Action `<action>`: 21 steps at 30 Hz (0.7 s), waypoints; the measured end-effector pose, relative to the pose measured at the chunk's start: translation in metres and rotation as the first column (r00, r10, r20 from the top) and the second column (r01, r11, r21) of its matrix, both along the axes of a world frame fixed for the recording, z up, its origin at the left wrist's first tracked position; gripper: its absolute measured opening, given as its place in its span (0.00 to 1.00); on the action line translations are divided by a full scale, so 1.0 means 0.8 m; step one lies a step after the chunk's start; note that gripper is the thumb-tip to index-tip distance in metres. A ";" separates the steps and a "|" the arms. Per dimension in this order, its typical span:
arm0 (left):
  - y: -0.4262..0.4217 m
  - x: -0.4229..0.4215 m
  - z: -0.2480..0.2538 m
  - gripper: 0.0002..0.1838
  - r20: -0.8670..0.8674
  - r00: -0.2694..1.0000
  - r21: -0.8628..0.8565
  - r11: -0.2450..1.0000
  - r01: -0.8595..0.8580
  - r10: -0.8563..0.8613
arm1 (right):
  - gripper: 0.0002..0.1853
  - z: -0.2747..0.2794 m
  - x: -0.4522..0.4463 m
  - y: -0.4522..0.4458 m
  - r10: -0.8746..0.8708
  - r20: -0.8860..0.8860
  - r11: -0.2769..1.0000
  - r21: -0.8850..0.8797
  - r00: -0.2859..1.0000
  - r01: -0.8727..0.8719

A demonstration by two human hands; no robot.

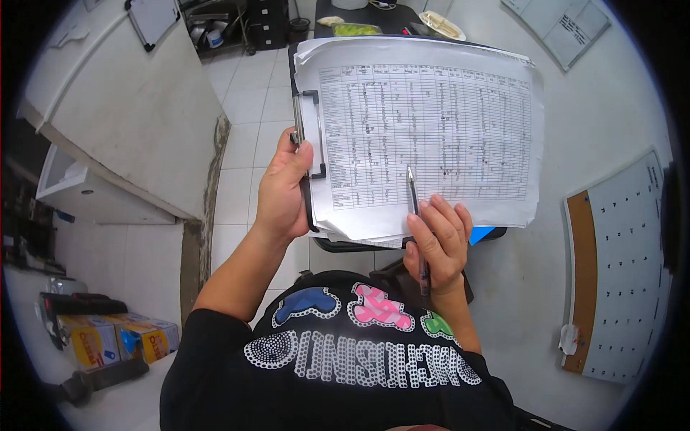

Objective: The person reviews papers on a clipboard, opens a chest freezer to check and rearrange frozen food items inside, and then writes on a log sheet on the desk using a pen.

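My left hand (286,187) grips a dark clipboard (307,205) by its clip side, thumb beside the metal clip (300,118). A stack of white sheets (431,136) lies on the board, the top one printed with a table and filled with handwritten marks too small to read. My right hand (440,241) holds a pen (413,192) between thumb and fingers at the lower part of the sheet. The pen's tip points up over the table's lower middle; whether it touches the paper I cannot tell.
Behind the clipboard stands a dark table (388,16) with a tray of green food (357,30) and a white dish (441,26). A whiteboard calendar (618,273) hangs on the right wall. Yellow boxes (90,341) sit at lower left, below a white partition (129,108).
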State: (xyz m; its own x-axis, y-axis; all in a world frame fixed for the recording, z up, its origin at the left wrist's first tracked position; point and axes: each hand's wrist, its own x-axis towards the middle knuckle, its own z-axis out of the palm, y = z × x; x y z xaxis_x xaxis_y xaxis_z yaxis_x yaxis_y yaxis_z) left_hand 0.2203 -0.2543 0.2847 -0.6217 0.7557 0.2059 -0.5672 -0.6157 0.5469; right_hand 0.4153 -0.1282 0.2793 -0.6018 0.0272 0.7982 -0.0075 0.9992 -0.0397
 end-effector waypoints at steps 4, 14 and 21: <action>0.001 -0.001 0.001 0.10 -0.015 1.000 0.016 1.000 0.009 -0.009 | 0.14 0.002 0.001 -0.001 -0.007 0.004 1.000 0.000 1.000 0.007; 0.003 0.003 0.009 0.11 -0.029 0.999 -0.045 0.998 -0.044 0.043 | 0.14 0.006 0.013 0.010 -0.061 -0.031 0.998 -0.013 0.998 0.061; 0.003 0.002 0.008 0.15 -0.065 0.996 -0.067 0.996 -0.064 0.059 | 0.14 0.010 0.027 0.021 -0.120 -0.058 0.993 -0.021 0.991 0.119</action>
State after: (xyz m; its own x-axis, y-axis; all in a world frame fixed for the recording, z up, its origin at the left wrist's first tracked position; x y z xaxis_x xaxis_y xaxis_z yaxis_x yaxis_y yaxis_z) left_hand 0.2223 -0.2518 0.2915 -0.6547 0.7302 0.1953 -0.4924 -0.6080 0.6228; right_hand 0.4368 -0.1112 0.2876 -0.5453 0.1102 0.8309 0.1086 0.9923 -0.0603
